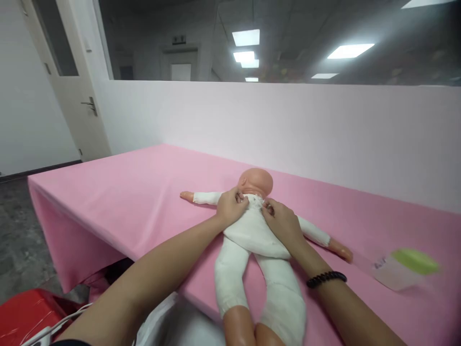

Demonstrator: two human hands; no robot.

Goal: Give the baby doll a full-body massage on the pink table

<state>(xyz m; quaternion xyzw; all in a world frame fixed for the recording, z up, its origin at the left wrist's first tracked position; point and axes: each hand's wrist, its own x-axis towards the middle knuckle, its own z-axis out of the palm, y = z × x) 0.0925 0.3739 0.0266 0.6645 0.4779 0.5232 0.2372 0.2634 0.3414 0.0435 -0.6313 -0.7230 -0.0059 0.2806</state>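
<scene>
A baby doll [254, 235] with a white cloth body lies on the pink-covered table, the back of its bald head toward the far wall and its legs toward me. Its arms are spread out to both sides. My left hand [232, 206] is at the left of the doll's upper back, fingers closed in a pinch at the white cloth just below the neck. Across from it, my right hand [283, 218] pinches at the right side of the same ruffled neck cloth. Both hands rest on the doll. A black coiled band circles my right wrist.
On the pink tablecloth [118, 187], a blurred clear bag with a green item [414, 262] lies at the right. A red object [29, 317] with white cables sits low at the left. A white wall with a window stands behind the table.
</scene>
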